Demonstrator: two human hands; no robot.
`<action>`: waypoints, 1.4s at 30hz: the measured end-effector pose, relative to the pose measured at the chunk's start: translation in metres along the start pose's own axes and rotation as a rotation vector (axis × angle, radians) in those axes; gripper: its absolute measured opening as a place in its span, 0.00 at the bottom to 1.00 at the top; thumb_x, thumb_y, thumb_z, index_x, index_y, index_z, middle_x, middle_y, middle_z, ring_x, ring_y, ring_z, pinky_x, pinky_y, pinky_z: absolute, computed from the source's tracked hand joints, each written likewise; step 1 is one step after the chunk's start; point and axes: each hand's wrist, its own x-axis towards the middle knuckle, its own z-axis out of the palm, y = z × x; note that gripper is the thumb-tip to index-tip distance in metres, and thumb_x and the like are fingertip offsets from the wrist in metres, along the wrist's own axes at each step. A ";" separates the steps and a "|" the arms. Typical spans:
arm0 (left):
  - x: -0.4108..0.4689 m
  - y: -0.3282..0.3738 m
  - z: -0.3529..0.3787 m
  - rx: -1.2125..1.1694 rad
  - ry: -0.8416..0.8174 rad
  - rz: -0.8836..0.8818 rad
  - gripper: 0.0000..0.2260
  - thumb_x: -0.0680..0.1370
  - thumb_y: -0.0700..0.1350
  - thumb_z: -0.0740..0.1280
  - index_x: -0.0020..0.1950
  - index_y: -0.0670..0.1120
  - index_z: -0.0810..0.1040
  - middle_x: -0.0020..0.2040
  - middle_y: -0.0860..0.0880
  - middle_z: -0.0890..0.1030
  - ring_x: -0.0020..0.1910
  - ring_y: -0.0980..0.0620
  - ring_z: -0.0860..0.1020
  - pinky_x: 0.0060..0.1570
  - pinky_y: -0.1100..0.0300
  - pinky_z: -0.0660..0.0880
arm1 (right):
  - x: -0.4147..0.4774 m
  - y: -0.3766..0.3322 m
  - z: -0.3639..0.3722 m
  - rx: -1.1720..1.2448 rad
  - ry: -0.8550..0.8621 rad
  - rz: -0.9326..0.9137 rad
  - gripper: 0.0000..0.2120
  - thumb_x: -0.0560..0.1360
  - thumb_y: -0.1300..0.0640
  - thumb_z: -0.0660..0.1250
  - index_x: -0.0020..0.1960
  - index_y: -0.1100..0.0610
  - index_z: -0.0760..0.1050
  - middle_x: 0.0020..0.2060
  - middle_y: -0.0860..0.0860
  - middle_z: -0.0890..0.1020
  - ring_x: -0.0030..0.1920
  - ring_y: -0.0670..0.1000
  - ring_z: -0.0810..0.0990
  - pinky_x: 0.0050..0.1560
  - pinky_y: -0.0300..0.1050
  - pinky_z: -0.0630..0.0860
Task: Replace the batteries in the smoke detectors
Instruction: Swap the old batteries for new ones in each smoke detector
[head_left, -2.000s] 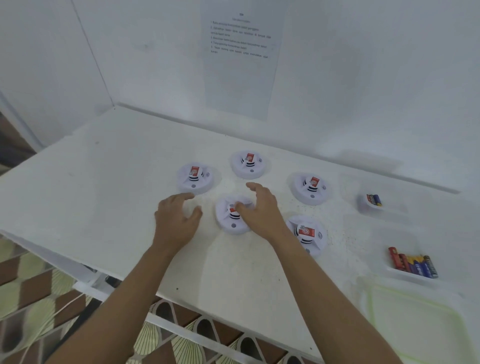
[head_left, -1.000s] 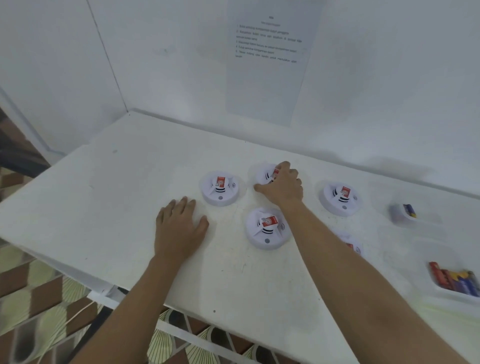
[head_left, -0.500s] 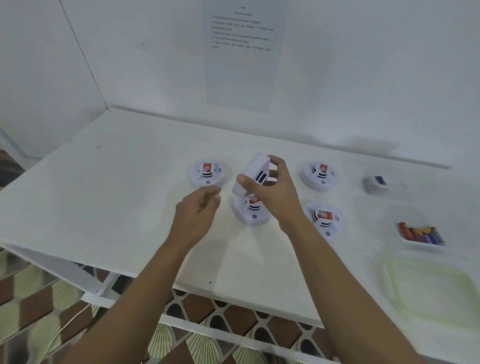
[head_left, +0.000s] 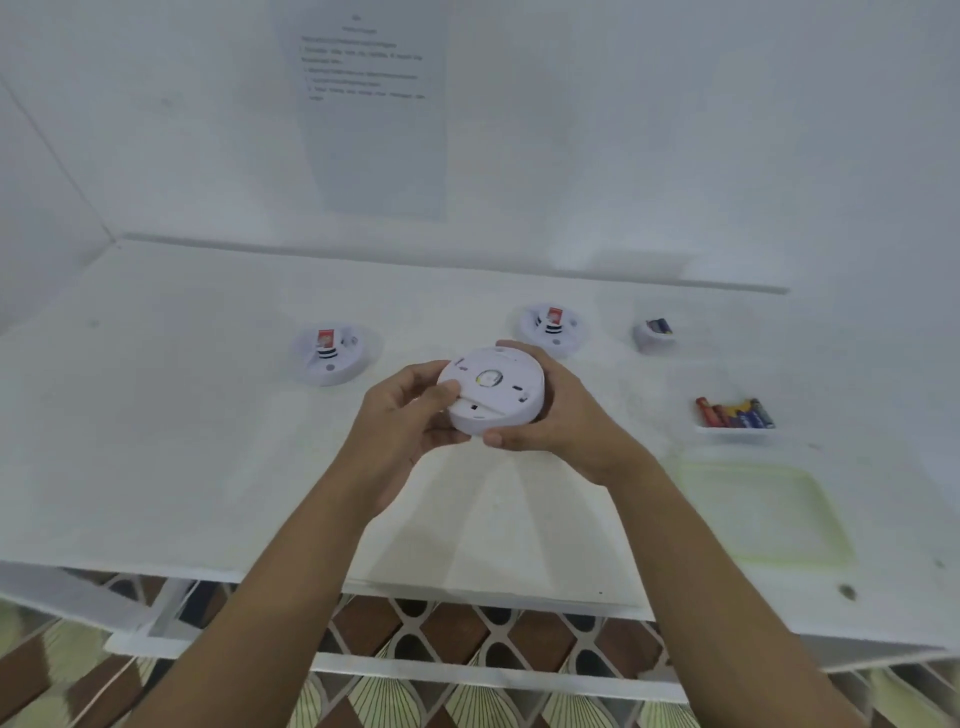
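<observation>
Smoke detector (head_left: 493, 397): underside up, gripped by left hand (head_left: 402, 421) (thumb at nine o'clock rim) and right hand (head_left: 563, 415), three o'clock.

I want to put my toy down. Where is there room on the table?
The table's left side, left of the left smoke detector, is bare, and so is the strip along the front edge. The right is crowded: battery dish, small cup, green tray.

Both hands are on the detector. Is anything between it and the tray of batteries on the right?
Nothing visible. The left hand and right hand hold the detector up, and only bare tabletop lies between it and the battery tray. The small cup and another detector sit farther back, off that line.
</observation>
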 end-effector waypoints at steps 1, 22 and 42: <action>0.001 -0.002 0.004 0.074 -0.014 0.022 0.12 0.78 0.42 0.69 0.62 0.44 0.78 0.58 0.44 0.83 0.50 0.46 0.83 0.45 0.56 0.80 | -0.005 0.000 -0.008 -0.009 -0.014 -0.006 0.40 0.62 0.65 0.80 0.70 0.50 0.70 0.63 0.48 0.80 0.64 0.47 0.79 0.53 0.46 0.81; -0.003 -0.023 0.114 0.972 -0.265 0.571 0.29 0.63 0.63 0.75 0.62 0.55 0.80 0.56 0.57 0.76 0.55 0.61 0.75 0.52 0.72 0.69 | -0.096 0.003 -0.124 -0.155 -0.157 0.017 0.43 0.60 0.68 0.80 0.71 0.52 0.69 0.62 0.47 0.79 0.63 0.51 0.79 0.57 0.48 0.80; -0.013 -0.070 0.093 0.912 0.119 0.585 0.21 0.65 0.63 0.74 0.48 0.49 0.82 0.42 0.55 0.82 0.41 0.58 0.77 0.41 0.71 0.72 | -0.118 0.026 -0.137 -0.058 0.130 0.017 0.43 0.64 0.72 0.80 0.71 0.50 0.65 0.61 0.46 0.77 0.60 0.46 0.80 0.49 0.46 0.83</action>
